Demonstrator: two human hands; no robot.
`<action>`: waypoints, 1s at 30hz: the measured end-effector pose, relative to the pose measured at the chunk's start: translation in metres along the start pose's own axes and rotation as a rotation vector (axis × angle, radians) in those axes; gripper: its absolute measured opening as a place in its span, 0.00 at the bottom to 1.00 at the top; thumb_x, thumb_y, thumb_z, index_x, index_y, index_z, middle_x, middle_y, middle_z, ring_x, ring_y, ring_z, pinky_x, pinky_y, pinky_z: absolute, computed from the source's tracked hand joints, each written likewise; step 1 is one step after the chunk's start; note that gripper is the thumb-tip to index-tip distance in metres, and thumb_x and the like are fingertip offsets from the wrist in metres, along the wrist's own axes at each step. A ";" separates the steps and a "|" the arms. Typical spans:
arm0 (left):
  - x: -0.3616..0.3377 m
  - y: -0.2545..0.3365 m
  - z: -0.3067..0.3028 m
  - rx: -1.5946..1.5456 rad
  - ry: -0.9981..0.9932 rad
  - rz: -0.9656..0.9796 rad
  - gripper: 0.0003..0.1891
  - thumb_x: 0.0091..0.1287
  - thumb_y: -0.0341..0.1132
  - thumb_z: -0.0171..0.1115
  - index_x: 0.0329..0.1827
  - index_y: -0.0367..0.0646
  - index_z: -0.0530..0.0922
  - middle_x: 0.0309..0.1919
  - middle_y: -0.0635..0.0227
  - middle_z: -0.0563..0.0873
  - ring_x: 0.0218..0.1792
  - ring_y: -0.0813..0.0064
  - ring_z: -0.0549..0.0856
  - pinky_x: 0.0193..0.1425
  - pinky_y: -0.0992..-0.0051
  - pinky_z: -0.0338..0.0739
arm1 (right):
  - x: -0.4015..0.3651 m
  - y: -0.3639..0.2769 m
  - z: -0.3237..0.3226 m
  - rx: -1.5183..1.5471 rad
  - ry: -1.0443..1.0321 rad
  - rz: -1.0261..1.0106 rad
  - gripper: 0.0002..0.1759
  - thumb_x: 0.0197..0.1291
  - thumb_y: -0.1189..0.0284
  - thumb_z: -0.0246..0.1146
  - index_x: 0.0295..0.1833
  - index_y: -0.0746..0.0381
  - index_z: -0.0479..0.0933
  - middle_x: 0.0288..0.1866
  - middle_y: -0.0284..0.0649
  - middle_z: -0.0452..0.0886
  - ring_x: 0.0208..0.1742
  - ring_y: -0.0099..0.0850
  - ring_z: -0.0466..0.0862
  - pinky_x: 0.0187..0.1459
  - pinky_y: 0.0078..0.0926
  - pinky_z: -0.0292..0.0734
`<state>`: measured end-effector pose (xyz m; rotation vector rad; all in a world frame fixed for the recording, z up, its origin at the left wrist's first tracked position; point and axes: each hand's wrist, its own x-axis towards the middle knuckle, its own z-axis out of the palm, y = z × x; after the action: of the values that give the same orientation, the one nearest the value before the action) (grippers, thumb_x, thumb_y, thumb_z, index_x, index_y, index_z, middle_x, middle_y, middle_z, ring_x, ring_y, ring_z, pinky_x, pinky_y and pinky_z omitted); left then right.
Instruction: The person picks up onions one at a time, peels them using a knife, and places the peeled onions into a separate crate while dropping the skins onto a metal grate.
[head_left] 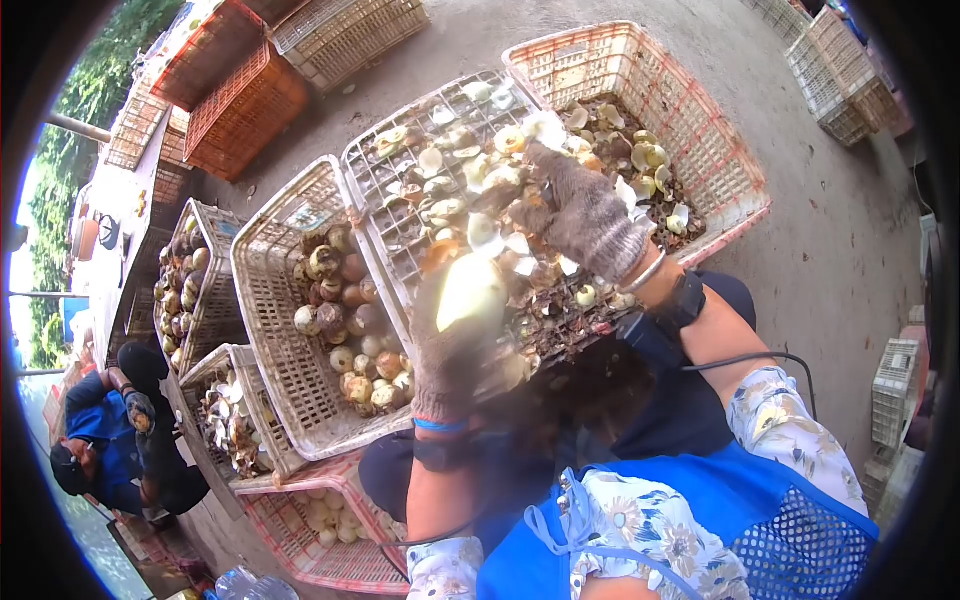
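Note:
My left hand (445,365), gloved and smeared by motion, is closed around a pale peeled onion (472,290) above the near part of a wire grid rack (375,170). My right hand (585,210), in a dirty knit glove, is over the same rack farther back. Its fingers are bent among the peels, and what they hold, if anything, cannot be made out. Onion skins and pale layers (440,210) litter the rack. Just left of it, a white plastic basket (265,260) contains unpeeled onions (375,365).
Behind the rack stands a basket with red-streaked walls (700,130), with peels inside. A red-and-white crate (285,520) of pale onions sits at lower left. Another person (105,430) in blue works at far left. Orange crates (245,110) are stacked at the back.

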<state>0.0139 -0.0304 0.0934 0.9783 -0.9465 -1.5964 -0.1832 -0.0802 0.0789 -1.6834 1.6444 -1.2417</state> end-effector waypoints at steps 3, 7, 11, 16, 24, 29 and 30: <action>0.008 -0.013 -0.026 0.339 -0.042 0.051 0.44 0.47 0.50 0.75 0.66 0.34 0.71 0.54 0.59 0.81 0.54 0.65 0.82 0.58 0.64 0.80 | -0.020 -0.012 0.000 0.310 -0.251 0.057 0.23 0.54 0.65 0.73 0.53 0.65 0.80 0.42 0.48 0.86 0.42 0.35 0.87 0.45 0.32 0.82; 0.001 0.007 -0.013 0.779 -0.036 0.174 0.42 0.40 0.39 0.82 0.61 0.37 0.73 0.53 0.61 0.81 0.52 0.69 0.82 0.58 0.69 0.78 | -0.024 -0.039 -0.015 0.258 -0.529 0.012 0.24 0.52 0.67 0.72 0.55 0.63 0.80 0.42 0.48 0.86 0.43 0.37 0.87 0.47 0.32 0.82; -0.003 -0.007 -0.017 0.756 0.001 0.206 0.40 0.39 0.35 0.83 0.59 0.38 0.74 0.52 0.61 0.81 0.53 0.69 0.82 0.58 0.68 0.78 | -0.034 -0.025 -0.002 0.135 -0.471 -0.161 0.22 0.51 0.71 0.67 0.53 0.66 0.79 0.38 0.51 0.84 0.40 0.46 0.86 0.44 0.36 0.81; -0.002 -0.007 -0.008 0.839 -0.056 0.277 0.44 0.41 0.40 0.85 0.62 0.38 0.71 0.53 0.61 0.81 0.53 0.70 0.81 0.58 0.68 0.78 | -0.031 -0.008 0.005 0.333 -0.431 0.093 0.19 0.54 0.74 0.63 0.53 0.65 0.80 0.37 0.55 0.84 0.44 0.49 0.86 0.45 0.37 0.82; -0.010 0.001 -0.013 -0.282 -0.034 -0.035 0.46 0.48 0.40 0.71 0.73 0.39 0.64 0.69 0.52 0.72 0.70 0.54 0.72 0.80 0.52 0.58 | 0.000 0.001 0.000 -0.194 0.143 -0.174 0.15 0.59 0.65 0.68 0.49 0.62 0.80 0.36 0.53 0.84 0.41 0.49 0.85 0.43 0.43 0.82; -0.009 0.009 -0.008 0.086 -0.020 0.176 0.37 0.54 0.34 0.70 0.69 0.36 0.68 0.62 0.57 0.76 0.61 0.61 0.77 0.70 0.61 0.68 | -0.026 -0.053 -0.011 0.715 -0.590 0.587 0.21 0.60 0.61 0.70 0.51 0.65 0.80 0.26 0.34 0.81 0.21 0.18 0.77 0.21 0.18 0.72; -0.008 0.011 -0.002 0.567 0.002 0.340 0.25 0.63 0.25 0.65 0.65 0.33 0.71 0.54 0.59 0.80 0.54 0.67 0.81 0.61 0.69 0.76 | -0.029 -0.056 -0.011 0.715 -0.653 0.618 0.20 0.59 0.62 0.69 0.51 0.64 0.81 0.25 0.33 0.81 0.19 0.17 0.76 0.18 0.16 0.70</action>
<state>0.0207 -0.0249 0.1042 1.1192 -1.5212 -1.0572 -0.1596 -0.0407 0.1233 -0.8826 1.0077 -0.7154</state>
